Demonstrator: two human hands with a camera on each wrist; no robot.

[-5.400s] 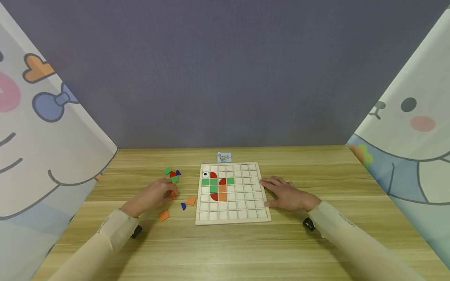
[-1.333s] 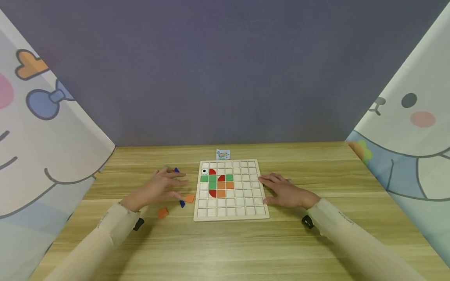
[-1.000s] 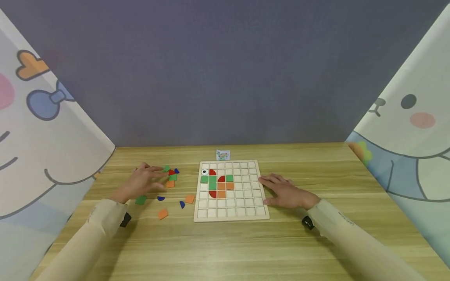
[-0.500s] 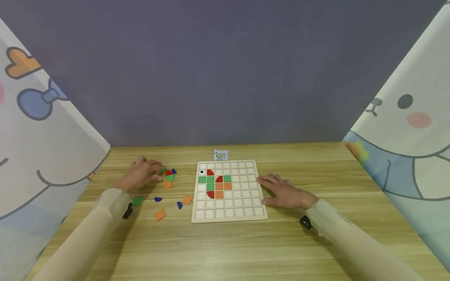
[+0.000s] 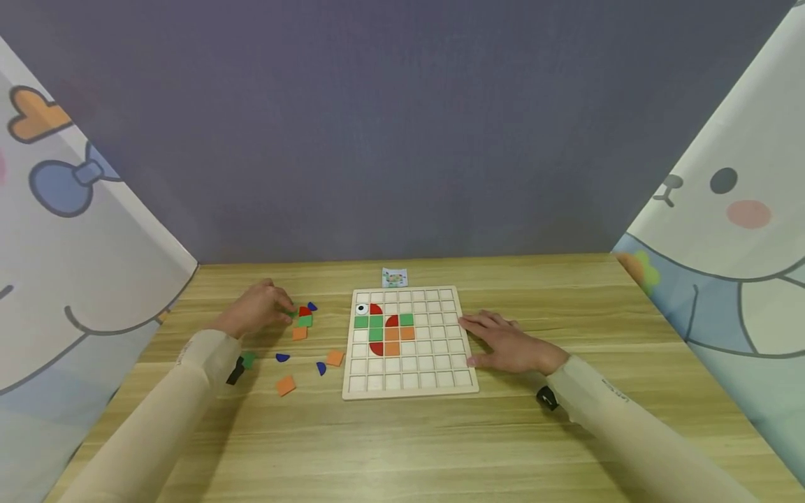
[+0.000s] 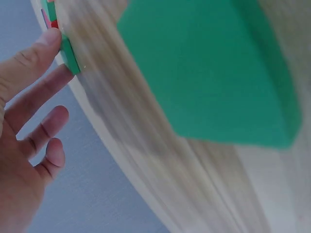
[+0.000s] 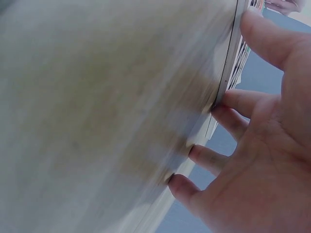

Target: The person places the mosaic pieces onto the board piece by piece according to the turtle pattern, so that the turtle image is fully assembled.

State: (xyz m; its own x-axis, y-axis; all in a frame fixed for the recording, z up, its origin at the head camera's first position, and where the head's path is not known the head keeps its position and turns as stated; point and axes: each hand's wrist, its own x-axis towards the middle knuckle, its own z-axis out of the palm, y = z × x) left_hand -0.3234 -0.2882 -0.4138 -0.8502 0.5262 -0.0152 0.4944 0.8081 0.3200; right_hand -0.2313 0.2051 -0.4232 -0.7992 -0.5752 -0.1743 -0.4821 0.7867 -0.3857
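Note:
My left hand [image 5: 256, 307] pinches a green tile [image 6: 69, 54] between thumb and index finger at the left of the table, its other fingers loosely bent. In the head view that tile is mostly hidden by the hand. Right beside it lie a red piece [image 5: 305, 311], a blue half-round piece [image 5: 312, 306], another green tile [image 5: 305, 321] and an orange tile [image 5: 300, 334]. The wooden grid board [image 5: 411, 393] holds a white eye disc [image 5: 361, 309] and several red, green and orange pieces in its left half. My right hand [image 5: 509, 344] rests at the board's right edge, fingers extended.
Nearer me lie two blue half-round pieces [image 5: 283, 357], two more orange tiles [image 5: 286, 385] and a green piece [image 5: 249, 360] by the left wrist. A small picture card [image 5: 394, 278] lies behind the board. A grey wall [image 5: 402, 140] stands at the back.
An orange tile was set on the board under its rightmost green one. My left hand then moved left to the loose pieces and took hold of a green tile. The right hand stayed at the board.

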